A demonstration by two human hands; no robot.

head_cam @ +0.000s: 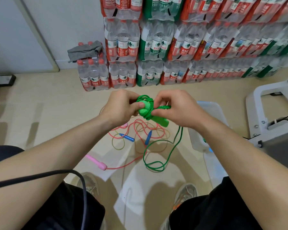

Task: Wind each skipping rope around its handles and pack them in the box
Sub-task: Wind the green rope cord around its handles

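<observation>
Packs of water bottles [156,47] stand piled on the pale floor [56,113] by the wall. In front, the left hand [121,107] grips the green handles [144,110], with the green rope [156,163] wound round them. The right hand [178,110] pinches that rope. Its loose part hangs to the floor, near a pink rope [123,165] and blue handles [128,138]. A clear box [211,110] sits on the right.

We're reading "农夫山泉" on the red-label water packs [122,47] & the green-label packs [155,45] by the wall; smaller txt is too blurry.
</observation>
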